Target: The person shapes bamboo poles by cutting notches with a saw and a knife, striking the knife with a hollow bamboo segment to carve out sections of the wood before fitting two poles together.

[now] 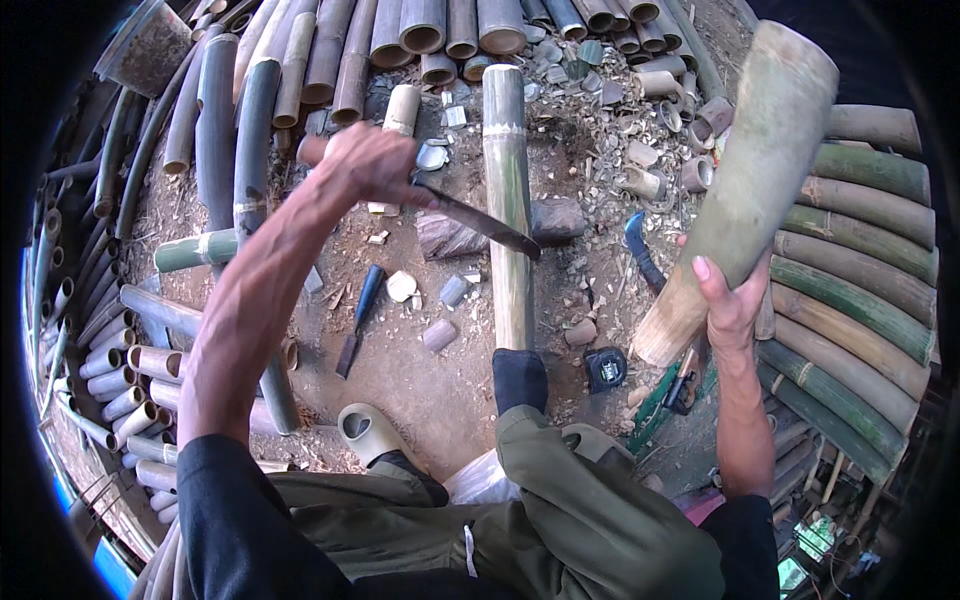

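Note:
My left hand (372, 165) is closed around the handle of a long knife (478, 220). Its dark blade points right and its tip reaches over a bamboo pole (508, 180), partly scraped to pale wood; whether they touch, I cannot tell. That pole lies across a short log (452, 236), its near end against the dark cloth at the end of my leg. On the right, my right hand (735, 300) grips a thick, pale-green bamboo section (745, 190) near its lower end, tilted with the top to the upper right. The thumb shows in front; the other fingers are mostly hidden behind it.
On the ground lie a blue-handled chisel (360, 320), a curved blade with wrapped handle (642, 250), a tape measure (605, 369) and a green saw (660, 405). Bamboo chips (600, 130) litter the far side. Bamboo poles (850, 270) are stacked right, others (245, 150) left.

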### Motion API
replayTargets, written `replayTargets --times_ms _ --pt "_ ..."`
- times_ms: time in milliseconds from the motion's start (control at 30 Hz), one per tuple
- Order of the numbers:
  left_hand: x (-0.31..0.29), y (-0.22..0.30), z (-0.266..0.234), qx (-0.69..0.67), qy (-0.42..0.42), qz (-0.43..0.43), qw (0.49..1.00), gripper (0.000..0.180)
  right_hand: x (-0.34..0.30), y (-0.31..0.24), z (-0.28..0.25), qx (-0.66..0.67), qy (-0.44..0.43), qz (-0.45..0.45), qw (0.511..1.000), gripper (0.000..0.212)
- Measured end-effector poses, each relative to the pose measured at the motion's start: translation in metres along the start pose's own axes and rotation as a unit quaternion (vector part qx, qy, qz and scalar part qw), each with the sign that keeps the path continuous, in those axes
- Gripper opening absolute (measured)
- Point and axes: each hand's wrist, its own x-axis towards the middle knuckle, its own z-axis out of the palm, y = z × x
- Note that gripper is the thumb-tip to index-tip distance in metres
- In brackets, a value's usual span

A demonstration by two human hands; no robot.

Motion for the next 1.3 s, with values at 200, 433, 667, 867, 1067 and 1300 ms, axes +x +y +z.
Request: replayTargets --times_ms 200,433,667,867,1067,1300 --pt "-0.099 0.059 0.142 -0.293 0.275 -0.032 0.915 0.039 -0.040 0.021 -0.011 -0.037 -0.025 0.075 0.996 0.081" --pt "-0.111 0.077 0.151 -0.238 0.099 -0.039 0.965 0.026 -0.040 0.028 -0.004 -0.079 -0.077 0.077 0.991 0.085" --pt "-0.107 0.073 0.154 -0.221 0.081 -0.029 0.971 0.026 -0.032 0.026 -0.004 -0.087 -0.109 0.070 0.988 0.089" --pt "-0.107 0.070 0.148 -0.234 0.055 -0.030 0.970 0.029 -0.031 0.027 0.003 -0.053 -0.141 0.078 0.986 0.090" --pt "-0.107 0.069 0.151 -0.241 0.038 -0.035 0.969 0.032 -0.031 0.029 0.011 -0.039 -0.179 0.051 0.982 0.092" --pt "-0.094 0.064 0.148 -0.227 0.012 -0.028 0.973 0.027 -0.042 0.034 0.030 -0.243 -0.283 -0.217 0.902 0.098"
